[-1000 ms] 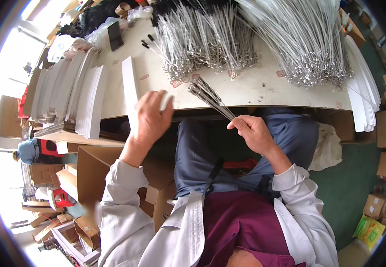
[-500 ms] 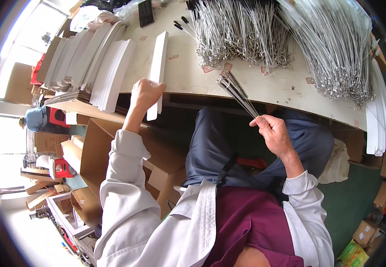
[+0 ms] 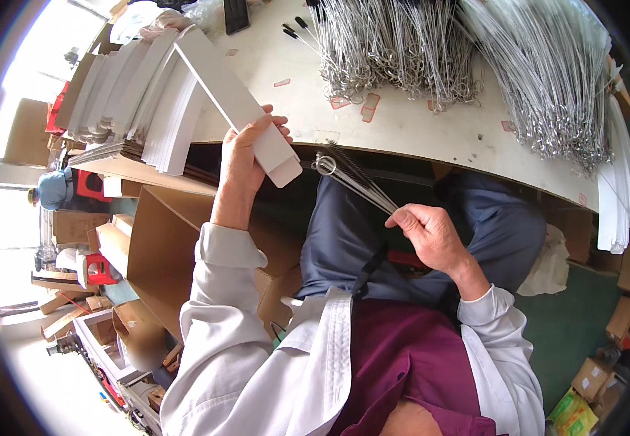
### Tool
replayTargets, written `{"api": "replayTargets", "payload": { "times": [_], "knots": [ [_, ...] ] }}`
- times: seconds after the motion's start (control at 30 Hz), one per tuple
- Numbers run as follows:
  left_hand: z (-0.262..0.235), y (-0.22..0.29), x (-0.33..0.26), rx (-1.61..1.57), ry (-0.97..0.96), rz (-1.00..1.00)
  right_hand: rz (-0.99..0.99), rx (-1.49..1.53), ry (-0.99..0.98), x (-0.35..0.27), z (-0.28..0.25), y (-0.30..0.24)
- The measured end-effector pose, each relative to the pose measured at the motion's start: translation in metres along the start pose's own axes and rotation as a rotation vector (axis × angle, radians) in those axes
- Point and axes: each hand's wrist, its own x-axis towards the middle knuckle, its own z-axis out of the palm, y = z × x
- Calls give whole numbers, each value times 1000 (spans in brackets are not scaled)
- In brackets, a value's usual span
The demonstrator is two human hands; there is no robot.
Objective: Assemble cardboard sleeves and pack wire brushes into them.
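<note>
My left hand [image 3: 248, 149] is closed around a long, narrow white box [image 3: 228, 91], tilted with its lower end toward me and a flap showing there. In my right hand [image 3: 429, 234] several thin wire brushes [image 3: 362, 184] are pinched by their near ends. Black bristles and metal loops show at the far ends, which point at the box's lower end but stay apart from it. Both hands are just off the near edge of the pale table [image 3: 402, 142].
Flat white boxes [image 3: 177, 116] stand stacked at the table's left. Heaps of looped wire brushes [image 3: 402, 58] and straight ones [image 3: 540, 80] lie along the far and right side. A dark phone [image 3: 236, 16] rests at the back. An open cardboard box [image 3: 166, 247] sits below, left.
The white box has been lifted off the table and tilted, its lower end swinging right toward the brushes. My right hand has shifted slightly left and down with the brushes.
</note>
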Motion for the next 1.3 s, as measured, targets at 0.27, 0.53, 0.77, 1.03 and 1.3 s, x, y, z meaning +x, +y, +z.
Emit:
{"api": "replayTargets", "payload": {
  "times": [0.27, 0.53, 0.77, 1.03, 1.3],
  "knots": [
    [40, -11, -15, -228, -18, 136, -7, -30, -42, -4, 7, -2],
    [51, -20, -29, -328, -53, 13, 78, 27, -113, -1, -7, 2],
    [59, -24, -37, -384, 80, -44, -6, -52, -48, 3, -8, 8],
    [95, -66, -65, -369, -15, -117, 5, -75, -51, 22, 2, -9],
    [87, -68, -55, -499, 9, -69, 175, -307, -227, 29, -29, -29]
  ]
}}
